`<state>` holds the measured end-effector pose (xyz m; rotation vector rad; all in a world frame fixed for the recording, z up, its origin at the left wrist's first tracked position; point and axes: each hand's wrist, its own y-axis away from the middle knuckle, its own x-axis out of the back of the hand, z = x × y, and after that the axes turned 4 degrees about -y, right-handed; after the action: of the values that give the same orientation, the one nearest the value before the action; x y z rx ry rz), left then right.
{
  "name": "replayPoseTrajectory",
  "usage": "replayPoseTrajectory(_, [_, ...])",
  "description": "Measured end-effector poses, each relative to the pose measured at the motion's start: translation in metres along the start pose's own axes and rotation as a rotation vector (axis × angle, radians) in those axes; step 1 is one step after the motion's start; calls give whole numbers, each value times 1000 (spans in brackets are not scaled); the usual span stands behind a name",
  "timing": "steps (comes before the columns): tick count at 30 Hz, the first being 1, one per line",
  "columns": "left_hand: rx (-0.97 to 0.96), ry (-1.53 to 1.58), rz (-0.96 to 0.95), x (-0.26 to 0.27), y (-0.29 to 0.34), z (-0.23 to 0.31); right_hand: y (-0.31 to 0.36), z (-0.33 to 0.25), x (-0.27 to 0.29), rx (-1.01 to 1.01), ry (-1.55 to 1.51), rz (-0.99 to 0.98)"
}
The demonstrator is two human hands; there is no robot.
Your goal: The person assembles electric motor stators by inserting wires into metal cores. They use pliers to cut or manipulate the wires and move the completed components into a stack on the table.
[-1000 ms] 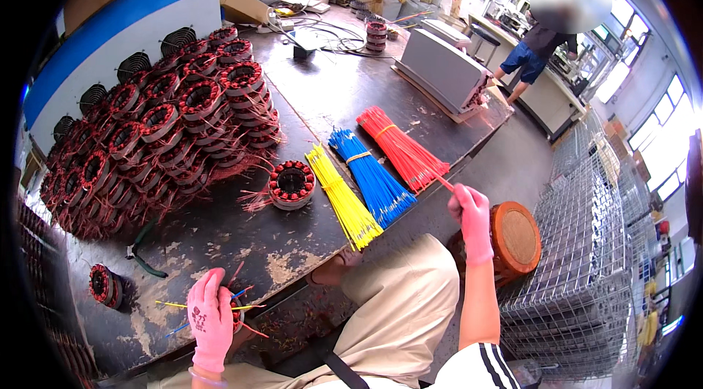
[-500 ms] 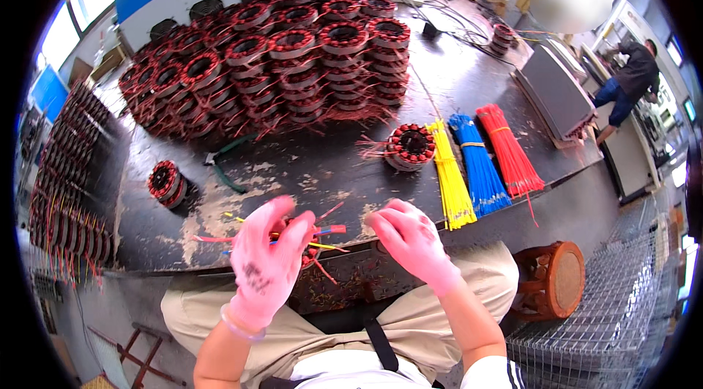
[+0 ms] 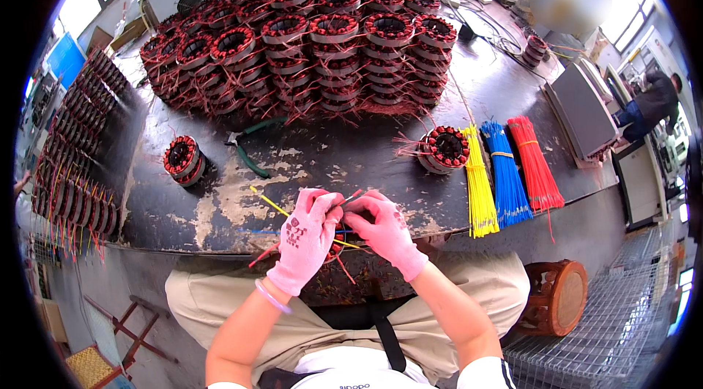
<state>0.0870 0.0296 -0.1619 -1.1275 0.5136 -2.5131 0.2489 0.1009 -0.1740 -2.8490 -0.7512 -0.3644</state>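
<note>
Both my hands wear pink-tinted work gloves and meet at the table's front edge. My left hand (image 3: 304, 239) is closed in a pinch on a thin wire, and a red wire end (image 3: 357, 193) shows at its fingertips. My right hand (image 3: 388, 231) pinches at the same spot, its fingertips nearly touching the left ones. Beneath them is a wound motor stator (image 3: 334, 252), mostly hidden by the gloves. From it stick out a yellow wire (image 3: 269, 201), a blue wire and red wires (image 3: 265, 254).
Green-handled pliers (image 3: 251, 158) and a stator (image 3: 185, 160) lie left. On the right are another stator (image 3: 444, 149) and yellow (image 3: 479, 184), blue (image 3: 505, 176) and red (image 3: 535, 162) wire bundles. Stacked stators (image 3: 322, 67) fill the back. A wooden stool (image 3: 560, 297) stands right.
My hands, apart before, have come together, the right moving left and the left moving right, both pinching at the wire. The view has shifted, so the table's things sit further right.
</note>
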Motion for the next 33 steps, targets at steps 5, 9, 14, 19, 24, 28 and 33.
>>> replayPoseTrajectory(5, [-19,75,-174,13,-6,-6,27,-9,7,86,83,182])
replayPoseTrajectory(9, [-100,27,-279,21,-12,-7,23,-18,13,288,365,191])
replayPoseTrajectory(14, [-113,-29,-288,25,-16,1,11,-17,18,242,221,61])
replayPoseTrajectory(19, [-105,-36,-261,21,-14,4,8,-24,22,32,97,-35])
replayPoseTrajectory(24, [-90,-22,-239,18,-11,7,2,-25,26,103,151,-85])
replayPoseTrajectory(28, [-157,-1,-194,8,-8,-2,-11,-27,33,-163,25,-228])
replayPoseTrajectory(33, [-195,-6,-201,2,-8,-2,-10,-8,37,-251,-88,-214])
